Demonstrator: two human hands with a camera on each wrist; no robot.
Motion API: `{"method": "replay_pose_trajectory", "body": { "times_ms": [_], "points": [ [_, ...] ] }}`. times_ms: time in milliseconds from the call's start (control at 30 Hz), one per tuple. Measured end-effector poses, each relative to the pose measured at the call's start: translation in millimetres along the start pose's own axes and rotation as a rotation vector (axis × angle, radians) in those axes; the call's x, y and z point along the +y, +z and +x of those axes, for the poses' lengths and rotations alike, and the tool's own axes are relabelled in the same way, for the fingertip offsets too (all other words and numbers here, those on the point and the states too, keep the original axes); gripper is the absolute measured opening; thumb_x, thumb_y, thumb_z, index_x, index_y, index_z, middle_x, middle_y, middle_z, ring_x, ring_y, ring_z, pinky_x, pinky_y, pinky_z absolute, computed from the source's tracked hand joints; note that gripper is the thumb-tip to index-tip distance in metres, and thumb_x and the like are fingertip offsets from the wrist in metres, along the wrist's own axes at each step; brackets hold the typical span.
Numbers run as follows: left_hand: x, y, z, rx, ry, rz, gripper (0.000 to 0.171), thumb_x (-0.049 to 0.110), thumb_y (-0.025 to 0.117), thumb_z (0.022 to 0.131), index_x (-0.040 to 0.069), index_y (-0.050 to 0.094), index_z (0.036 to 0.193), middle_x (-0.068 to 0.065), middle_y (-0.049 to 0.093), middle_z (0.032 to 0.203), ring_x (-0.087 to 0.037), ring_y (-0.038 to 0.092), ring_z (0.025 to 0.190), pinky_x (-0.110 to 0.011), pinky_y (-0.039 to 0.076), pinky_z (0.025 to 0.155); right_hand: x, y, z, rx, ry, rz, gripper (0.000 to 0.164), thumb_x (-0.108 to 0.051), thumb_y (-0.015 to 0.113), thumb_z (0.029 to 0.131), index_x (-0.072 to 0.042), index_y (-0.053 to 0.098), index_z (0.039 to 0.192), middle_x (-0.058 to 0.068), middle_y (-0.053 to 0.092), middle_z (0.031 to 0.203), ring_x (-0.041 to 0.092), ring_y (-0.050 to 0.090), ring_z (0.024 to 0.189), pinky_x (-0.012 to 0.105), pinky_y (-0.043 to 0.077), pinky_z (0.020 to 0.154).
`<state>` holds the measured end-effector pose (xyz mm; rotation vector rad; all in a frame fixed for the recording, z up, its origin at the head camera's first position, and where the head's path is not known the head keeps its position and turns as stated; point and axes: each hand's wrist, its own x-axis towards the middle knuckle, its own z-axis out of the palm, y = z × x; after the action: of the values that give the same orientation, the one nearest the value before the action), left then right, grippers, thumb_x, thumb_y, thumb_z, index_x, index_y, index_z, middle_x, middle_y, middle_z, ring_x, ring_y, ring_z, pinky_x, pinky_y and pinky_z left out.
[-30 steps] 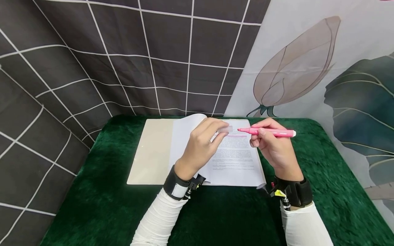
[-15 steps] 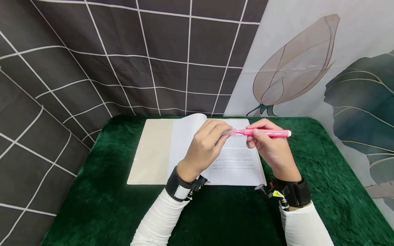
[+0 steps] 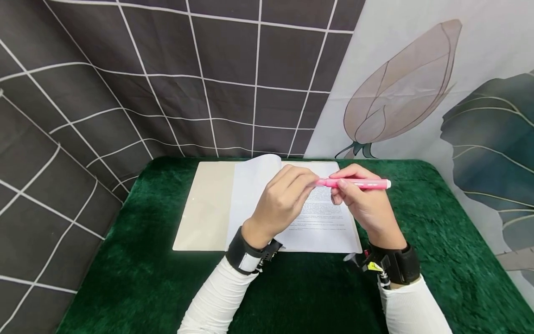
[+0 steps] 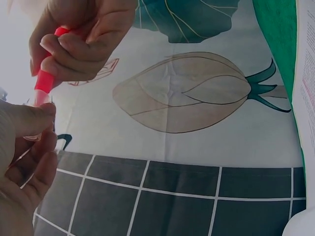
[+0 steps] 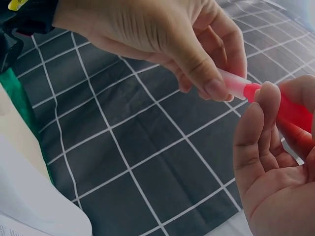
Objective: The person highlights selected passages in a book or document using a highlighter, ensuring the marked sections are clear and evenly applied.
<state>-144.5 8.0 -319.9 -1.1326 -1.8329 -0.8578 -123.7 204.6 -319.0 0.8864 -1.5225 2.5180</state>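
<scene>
Over the open document, my right hand grips a pink highlighter by its barrel, white end to the right. My left hand pinches the translucent cap between thumb and fingers. In the right wrist view the highlighter's tip end sits inside the cap, with a stretch of pink collar showing beside the cap's rim. The left wrist view shows the two hands close together, the pink body running from one to the other. My left fingers hide most of the cap in the head view.
Below the hands lies an open cream folder with printed pages, one page curling up at the back. It rests on a green plush cloth. Behind stand a dark grid-patterned curtain and a white hanging with a flower print.
The highlighter and right hand have moved left toward the cap. The tip, apart from the cap one second ago, is now inside it. The left hand has shifted slightly right.
</scene>
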Motion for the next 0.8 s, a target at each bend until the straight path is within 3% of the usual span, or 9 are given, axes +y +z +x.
{"method": "replay_pose_trajectory", "body": {
  "times_ms": [467,800],
  "points": [
    [3.9,-2.7,-0.9,-0.015,0.011,-0.007,0.011,0.006,0.066,0.091,-0.001,0.072,0.097,-0.010,0.071,0.093,-0.017,0.061,0.089,-0.023,0.054,0.080,2.8,3.4,-1.0,0.012,0.017,0.042,0.022,0.018,0.042,0.095,0.013,0.063,0.099,0.012,0.071,0.078,0.017,0.058,0.058,0.023,0.056,0.059],
    [2.8,-2.1,-2.2,-0.011,0.021,-0.023,0.010,0.004,0.067,0.090,-0.002,0.072,0.096,-0.010,0.070,0.092,-0.017,0.061,0.087,-0.022,0.054,0.077,7.8,4.5,-1.0,0.026,0.008,0.094,0.022,0.020,0.043,0.093,0.015,0.064,0.097,0.015,0.073,0.080,0.019,0.064,0.061,0.025,0.059,0.062]
  ]
}}
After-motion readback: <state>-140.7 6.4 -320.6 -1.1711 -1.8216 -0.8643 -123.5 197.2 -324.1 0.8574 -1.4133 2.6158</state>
